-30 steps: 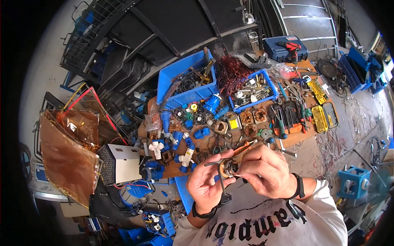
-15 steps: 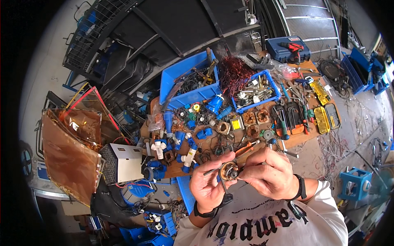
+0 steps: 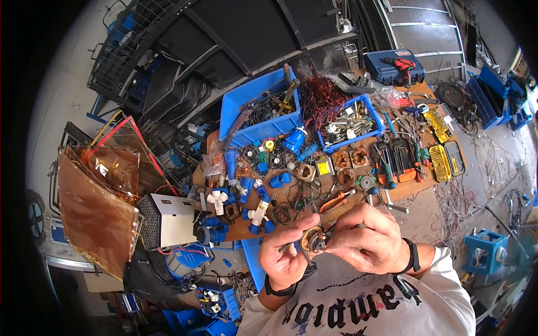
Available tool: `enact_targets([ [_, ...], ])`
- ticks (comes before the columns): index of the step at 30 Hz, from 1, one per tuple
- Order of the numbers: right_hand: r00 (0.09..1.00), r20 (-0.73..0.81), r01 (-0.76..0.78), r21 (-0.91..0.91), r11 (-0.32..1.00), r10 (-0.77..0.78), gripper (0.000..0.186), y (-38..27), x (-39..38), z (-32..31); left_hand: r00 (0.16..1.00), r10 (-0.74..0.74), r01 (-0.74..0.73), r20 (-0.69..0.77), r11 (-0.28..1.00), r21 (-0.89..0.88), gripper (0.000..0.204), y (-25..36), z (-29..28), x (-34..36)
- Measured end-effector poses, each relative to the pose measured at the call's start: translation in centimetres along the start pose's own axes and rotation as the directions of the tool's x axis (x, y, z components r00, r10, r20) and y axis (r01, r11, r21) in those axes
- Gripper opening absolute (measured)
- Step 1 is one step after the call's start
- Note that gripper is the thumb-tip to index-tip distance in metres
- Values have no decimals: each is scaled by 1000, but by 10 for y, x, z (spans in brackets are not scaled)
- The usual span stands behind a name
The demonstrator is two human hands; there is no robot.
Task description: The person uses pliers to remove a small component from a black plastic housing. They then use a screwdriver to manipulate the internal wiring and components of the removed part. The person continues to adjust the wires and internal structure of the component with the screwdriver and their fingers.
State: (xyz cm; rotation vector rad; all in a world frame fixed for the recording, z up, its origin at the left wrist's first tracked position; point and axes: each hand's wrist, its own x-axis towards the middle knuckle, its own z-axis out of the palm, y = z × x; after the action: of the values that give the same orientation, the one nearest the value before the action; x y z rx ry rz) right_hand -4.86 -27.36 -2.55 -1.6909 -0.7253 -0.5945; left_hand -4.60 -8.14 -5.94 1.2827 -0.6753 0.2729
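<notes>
Two bare hands. Left hand (image 3: 284,256): thumb and fingers curled closed around one round dark-metal, copper-coloured part (image 3: 314,239). Right hand (image 3: 367,238): thumb and fingertips pinched on its right edge. Part held between hands, above near edge of brown wooden table (image 3: 238,231). Just beyond: one orange-handled tool (image 3: 337,200). Left: two white branched plastic fittings (image 3: 259,213). Mid-table: three rusty brown square plates (image 3: 346,178). Far: two blue plastic bins (image 3: 273,128), one large, one small. Far right: one red-and-black drill (image 3: 404,64) on one blue case (image 3: 376,66).
</notes>
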Motion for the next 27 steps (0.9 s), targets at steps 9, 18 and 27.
enact_targets([
  [9, 1000, 13, -16, 13, 1000, 16, 24, -2, -5, 2, 999, 22, -23, -33, 999, -22, 41, 3, 5, -2],
  [18, 999, 36, -25, 21, 999, 24, 23, -3, -7, 2, 997, 68, -68, -29, 998, 9, 45, 3, 3, -7],
  [27, 999, 26, -32, 36, 999, 31, 24, -1, -7, 1, 979, 174, -194, 105, 956, 222, 33, -1, -6, -3],
])
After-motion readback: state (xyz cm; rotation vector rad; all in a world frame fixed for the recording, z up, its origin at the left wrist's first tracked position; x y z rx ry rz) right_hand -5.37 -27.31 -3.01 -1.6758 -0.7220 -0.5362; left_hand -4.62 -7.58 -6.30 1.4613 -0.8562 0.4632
